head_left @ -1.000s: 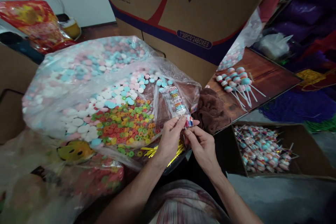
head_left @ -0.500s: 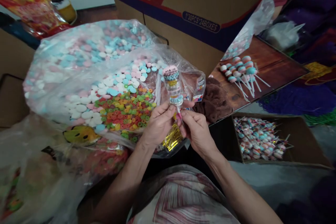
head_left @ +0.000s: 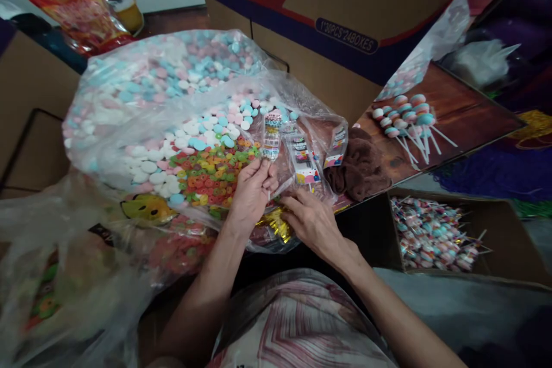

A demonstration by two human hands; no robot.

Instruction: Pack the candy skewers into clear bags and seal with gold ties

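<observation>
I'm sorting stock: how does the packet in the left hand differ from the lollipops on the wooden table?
The packet wears a printed wrapper; the lollipops look bare. The packet is single; the lollipops are bunched. The left hand grips the packet; the lollipops rest on the wooden table. Both seem to show pink and blue.

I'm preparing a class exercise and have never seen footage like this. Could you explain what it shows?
There is no machine, just a person's bare hands, seen from a head-worn camera looking forward and down. The left hand holds a wrapped candy; the right hand is at some gold strips. Colourful ring candies and pastel candies lie amid clear plastic. Farther right, a brown cloth and pastel lollipops lie on a wooden table; beside it a cardboard box holds wrapped sweets.
</observation>
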